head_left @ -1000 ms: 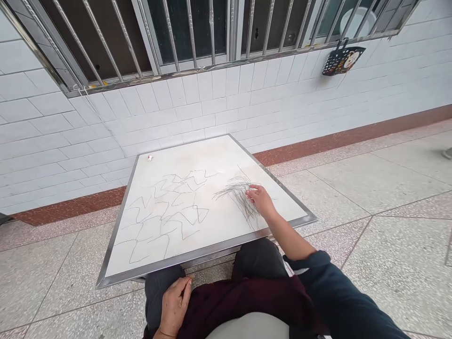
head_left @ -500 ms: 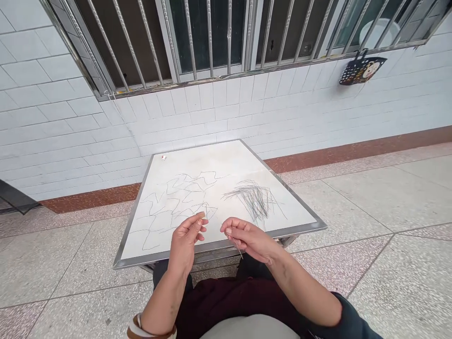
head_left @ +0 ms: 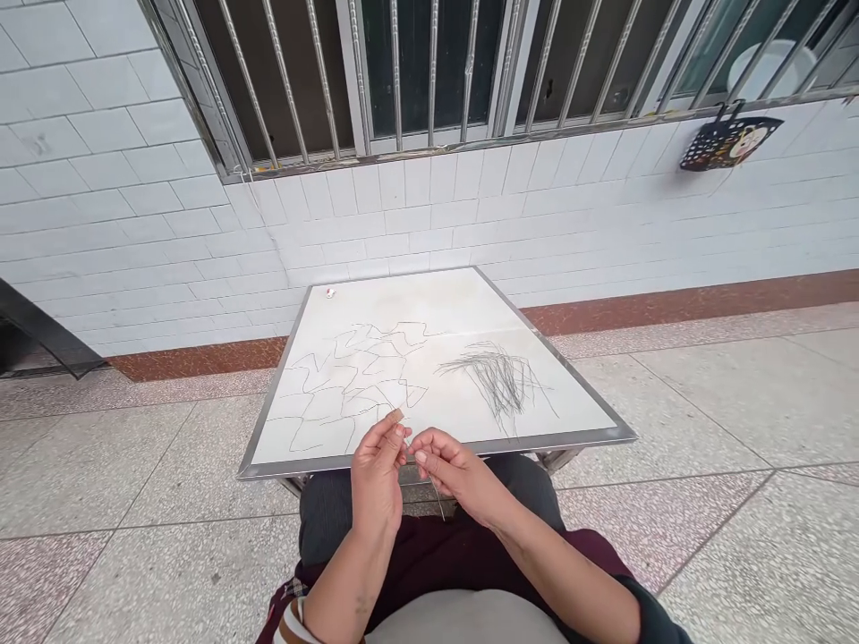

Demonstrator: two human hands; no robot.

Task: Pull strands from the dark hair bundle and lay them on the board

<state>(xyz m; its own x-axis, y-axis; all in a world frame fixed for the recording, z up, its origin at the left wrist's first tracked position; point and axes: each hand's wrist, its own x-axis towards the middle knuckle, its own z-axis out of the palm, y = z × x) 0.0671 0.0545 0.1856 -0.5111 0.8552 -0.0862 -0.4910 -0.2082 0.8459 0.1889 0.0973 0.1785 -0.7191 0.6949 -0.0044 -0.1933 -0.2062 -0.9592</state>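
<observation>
In front of me, just above the near edge of the table, both hands come close together. My right hand (head_left: 448, 465) pinches a thin wire (head_left: 438, 497), whose free end hangs down below the fingers. Thumb and fingers of my left hand (head_left: 381, 461) are pressed together at the wire's other end, though that short stretch is mostly hidden by the fingertips. A tan wrap covers one left fingertip. On the table's left half lie several bent wires (head_left: 362, 391) spread apart. To the right is a loose heap of straighter dark wires (head_left: 503, 380).
The white-topped table (head_left: 416, 291) has a grey metal rim and stands against a tiled wall. A small white and red object (head_left: 330, 292) sits at its far left corner. A dotted bag (head_left: 728, 141) hangs from the barred window at the right.
My hands have drawn closer together, the left moving right toward the wire in the right. The view has shifted slightly left, and the wires on the table look unmoved.
</observation>
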